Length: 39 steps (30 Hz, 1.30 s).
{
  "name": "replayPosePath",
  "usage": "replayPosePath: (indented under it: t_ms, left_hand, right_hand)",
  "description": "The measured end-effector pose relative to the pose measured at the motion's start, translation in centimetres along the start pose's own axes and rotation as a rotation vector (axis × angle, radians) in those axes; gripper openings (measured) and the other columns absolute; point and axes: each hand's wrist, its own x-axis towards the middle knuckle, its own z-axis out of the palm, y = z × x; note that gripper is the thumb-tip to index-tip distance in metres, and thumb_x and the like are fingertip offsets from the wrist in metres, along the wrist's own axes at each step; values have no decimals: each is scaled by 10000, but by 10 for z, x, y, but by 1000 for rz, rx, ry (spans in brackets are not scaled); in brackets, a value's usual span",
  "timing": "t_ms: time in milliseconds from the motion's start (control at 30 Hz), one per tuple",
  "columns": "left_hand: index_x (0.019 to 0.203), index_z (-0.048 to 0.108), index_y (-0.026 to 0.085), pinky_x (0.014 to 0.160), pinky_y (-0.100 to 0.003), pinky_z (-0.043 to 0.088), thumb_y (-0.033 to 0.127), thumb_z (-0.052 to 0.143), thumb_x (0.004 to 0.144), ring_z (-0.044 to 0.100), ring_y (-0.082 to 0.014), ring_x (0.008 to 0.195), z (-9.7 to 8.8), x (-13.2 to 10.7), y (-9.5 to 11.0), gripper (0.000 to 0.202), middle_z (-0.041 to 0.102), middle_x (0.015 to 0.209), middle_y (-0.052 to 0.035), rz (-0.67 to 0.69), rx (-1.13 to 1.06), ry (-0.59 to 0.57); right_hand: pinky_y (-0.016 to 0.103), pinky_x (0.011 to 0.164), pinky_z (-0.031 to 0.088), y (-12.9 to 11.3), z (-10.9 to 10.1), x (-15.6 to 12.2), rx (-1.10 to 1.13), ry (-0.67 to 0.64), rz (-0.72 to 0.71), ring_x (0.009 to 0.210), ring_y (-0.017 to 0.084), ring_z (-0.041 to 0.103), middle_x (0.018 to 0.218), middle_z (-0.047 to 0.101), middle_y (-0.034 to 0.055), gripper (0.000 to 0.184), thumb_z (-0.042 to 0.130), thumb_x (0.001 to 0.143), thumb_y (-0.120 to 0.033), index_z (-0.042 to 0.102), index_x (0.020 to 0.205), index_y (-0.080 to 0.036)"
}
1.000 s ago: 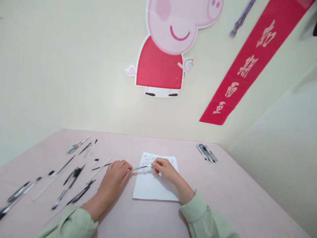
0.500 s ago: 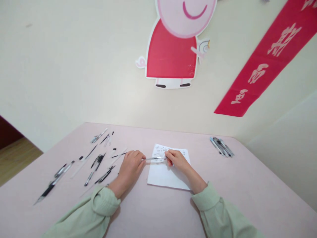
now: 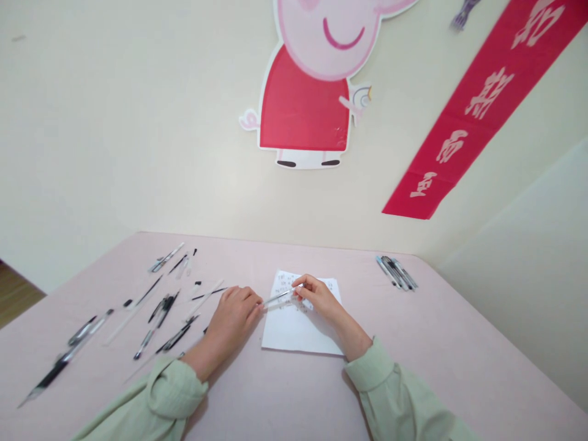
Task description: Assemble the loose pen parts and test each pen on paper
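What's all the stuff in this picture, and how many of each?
Slim pen or pen part: one, silvery, between the hands
Paper: at least one sheet, white with dark writing, under the right hand
Scattered pens and parts: many, black, clear, white, table's left
Grouped pens: several, grey-black and light blue, far right
Table: one, pink, below
Pig cutout: one, pink and red, wall
Banner: one, red, pale characters, wall right
Purple object: one, unclear, top edge
Floor: brown patch, left edge
Left hand: one, bare, at pen's left end
Right hand: one, bare, pinching right end
Sleeves: two, pale green, both arms
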Motion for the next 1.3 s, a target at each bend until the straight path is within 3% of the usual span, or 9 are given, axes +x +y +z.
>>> replayPosePath:
  t_ms: [300,467,833,1000,1300]
  left_hand:
    - [812,659,215,909,-421,368,301,424,925,559,-195,836,6,1,-4,275,628,846,-37,8,-37,-4]
    - [786,624,196,835,-395,405,275,440,910,555,-207,812,7,2,-6,235,621,824,-47,9,-38,-5]
    - [778,615,193,794,-381,419,279,499,891,569,-220,828,2,4,-5,183,623,839,-55,26,-62,-5]
    - [835,657,216,807,-377,416,315,437,931,581,-212,842,3,3,-5,260,628,861,-48,34,-78,-61]
    - [759,618,183,762,-369,416,313,463,912,563,-220,815,8,3,-8,254,611,826,-67,22,-87,-95]
  right_hand:
    - [268,660,448,6,-2,2,11,-12,7,634,113,589,749,674,10,180,669,741,-295,630,880,-188]
    - [258,656,445,8,-2,3,34,-12,13,633,109,596,738,677,6,173,676,735,-285,632,869,-185]
    - [249,562,424,5,-1,4,117,-36,35,531,109,563,633,653,0,294,711,718,-421,596,828,-174]
    - [245,619,431,-1,-2,2,135,-57,-6,587,104,584,673,664,-7,244,696,734,-358,605,874,-181]
    - [239,600,435,1,-3,3,137,-101,10,592,108,597,657,661,-11,233,719,716,-325,613,861,-177]
